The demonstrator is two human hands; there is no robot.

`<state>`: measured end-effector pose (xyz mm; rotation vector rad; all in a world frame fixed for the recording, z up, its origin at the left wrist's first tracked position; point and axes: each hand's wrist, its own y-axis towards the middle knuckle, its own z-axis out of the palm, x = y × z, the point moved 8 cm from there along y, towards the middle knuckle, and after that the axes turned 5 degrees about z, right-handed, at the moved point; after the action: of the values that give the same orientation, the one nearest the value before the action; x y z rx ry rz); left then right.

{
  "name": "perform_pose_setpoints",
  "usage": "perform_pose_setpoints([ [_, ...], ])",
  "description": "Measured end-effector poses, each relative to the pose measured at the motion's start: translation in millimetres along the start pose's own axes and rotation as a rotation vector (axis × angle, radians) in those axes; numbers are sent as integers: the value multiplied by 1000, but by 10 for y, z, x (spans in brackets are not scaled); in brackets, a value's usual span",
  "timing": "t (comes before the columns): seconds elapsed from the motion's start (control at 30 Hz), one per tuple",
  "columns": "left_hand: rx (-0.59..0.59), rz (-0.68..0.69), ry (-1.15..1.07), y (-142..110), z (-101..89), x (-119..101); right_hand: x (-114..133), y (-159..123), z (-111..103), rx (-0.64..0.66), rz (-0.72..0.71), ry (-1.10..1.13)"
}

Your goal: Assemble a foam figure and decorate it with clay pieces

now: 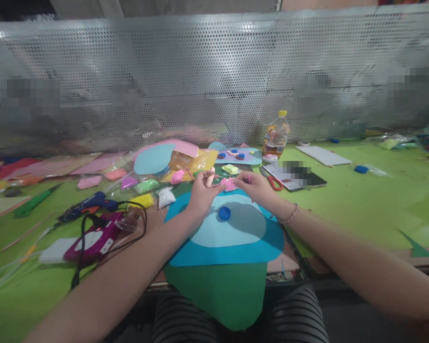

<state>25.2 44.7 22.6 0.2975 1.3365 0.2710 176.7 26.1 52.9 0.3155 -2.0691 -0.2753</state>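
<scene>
Hands (204,194), two, hold one pink piece (229,185)

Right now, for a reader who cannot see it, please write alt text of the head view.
A person's left hand and right hand hold a pink piece by the far edge of layered blue paper bearing a blue disc. On the left lie a glue gun and bright packets; a bottle stands farther back.
</scene>
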Motion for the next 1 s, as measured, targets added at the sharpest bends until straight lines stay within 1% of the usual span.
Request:
perform_pose_setpoints([
  [0.4, -4, 27, -20, 6, -1, -14, -15, 1, 35, 50, 25, 41],
  [0.5, 26, 2, -64, -10, 38, -14, -18, -7, 52, 63, 52, 64],
  [0.7, 100, -32, -130, -54, 131, -27, -53, -6, 46, 34, 68, 95],
  [0.83, 106, -8, -94, -60, 134, -37, -50, -17, 45, 26, 77, 112],
  [0.93, 94, 21, -40, -42, 104, -35, -22, -29, 65, 62, 93, 120],
  [1.0, 82, 34, -21, -22, 74, -27, -37, -29, 77, 94, 125, 168],
])
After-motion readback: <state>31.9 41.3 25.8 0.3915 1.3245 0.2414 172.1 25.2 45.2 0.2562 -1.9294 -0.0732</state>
